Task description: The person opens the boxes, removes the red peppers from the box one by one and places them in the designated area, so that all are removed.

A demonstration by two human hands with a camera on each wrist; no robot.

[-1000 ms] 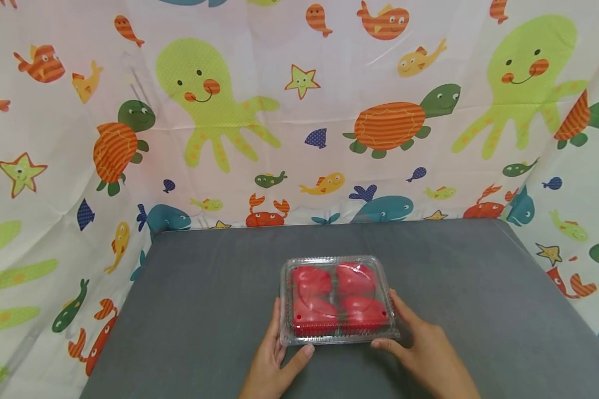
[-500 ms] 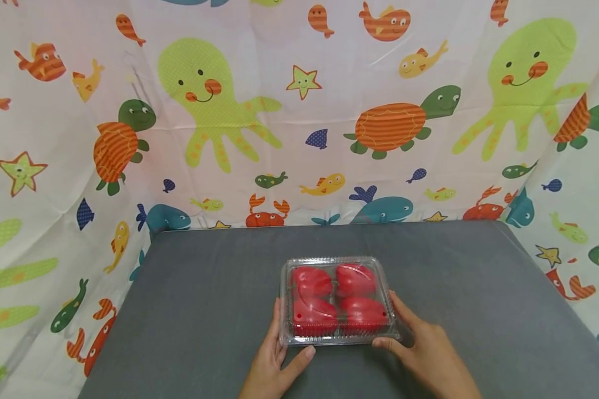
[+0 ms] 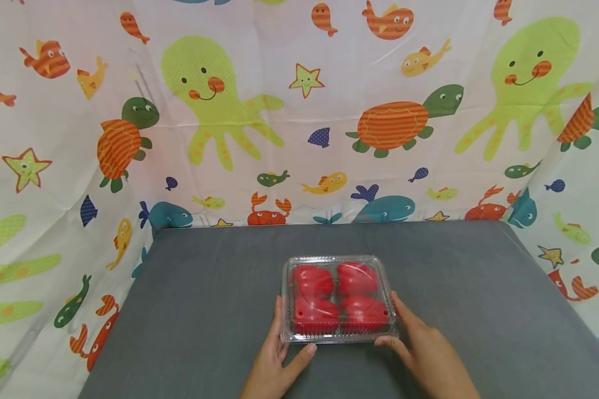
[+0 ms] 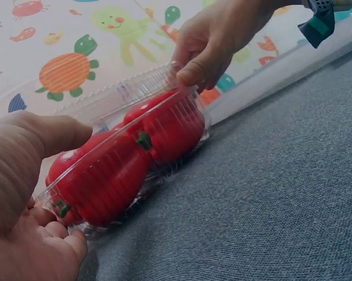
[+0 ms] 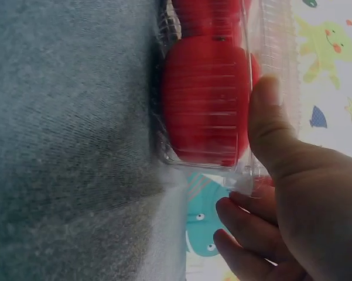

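A clear plastic clamshell box (image 3: 339, 339) with several red bell peppers (image 3: 315, 317) inside lies on the grey cloth, its lid down. My left hand (image 3: 274, 354) grips its left end; the left wrist view shows the thumb over the near edge and curled fingers (image 4: 55, 234) at the low corner. On the opposite end, my right hand (image 3: 426, 349) holds the box, with the thumb (image 5: 269, 111) against the front rim and the other fingers beside the end wall. Green stems (image 4: 143, 140) show through the clear side.
Grey cloth (image 3: 209, 299) covers the table around the box. A white curtain (image 3: 269, 72) printed with sea animals stands along the back and both sides. A dark band (image 4: 317, 23) is on the right wrist.
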